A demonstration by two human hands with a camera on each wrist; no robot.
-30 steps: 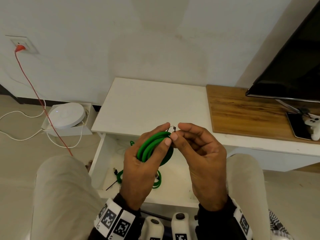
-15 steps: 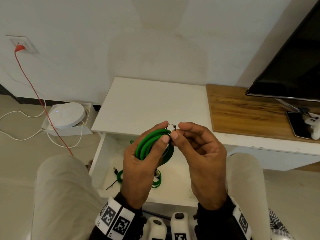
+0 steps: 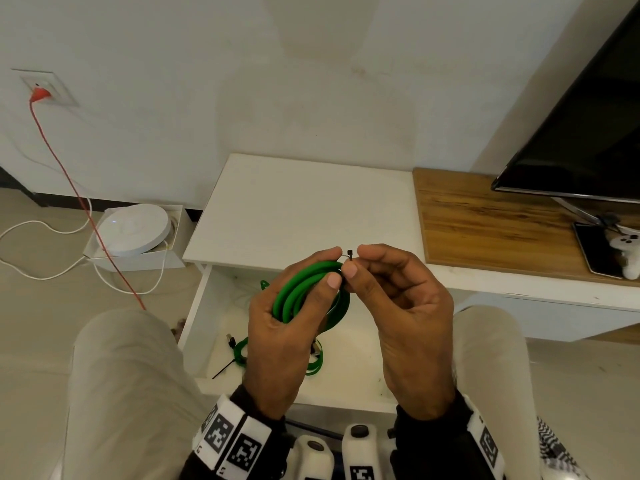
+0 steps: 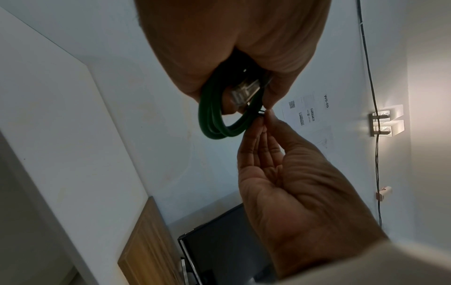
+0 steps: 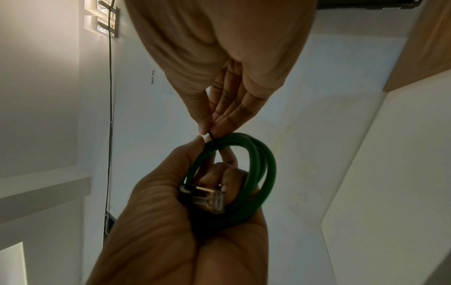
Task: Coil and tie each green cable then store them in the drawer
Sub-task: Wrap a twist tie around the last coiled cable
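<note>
- Green cable coil (image 3: 304, 292) held up over the open drawer (image 3: 204, 306), gripped in the left hand (image 3: 284, 337).
- Left hand raised palm-in, fingers wrapped through the coil, thumb (image 3: 327, 289) laid across the loops.
- Right hand (image 3: 408, 317) level with it and just beside it, knuckles upward, thumb and forefinger pinched on a thin black tie (image 3: 349, 255) at the top of the coil.
- Remaining right fingers (image 4: 258, 152) loosely curled toward the palm, holding nothing else.
- Fingertips of both hands almost touching at the tie.
- Smooth, round, rubbery strands, wound in about three loops; clear plastic plug (image 5: 209, 198) tucked inside the loops against the left palm.
- Same tie seen from the right wrist as a dark thread (image 5: 212, 137) crossing the strands.
- Second green cable (image 3: 313, 367) lying coiled on the white drawer floor, with a black tie (image 3: 223, 368) sticking out to its left.
- White tabletop (image 3: 304, 209) behind the hands, wood-grain top (image 3: 491, 230) to its right.
- Beige trouser legs (image 3: 128, 382) on either side of the drawer.
</note>
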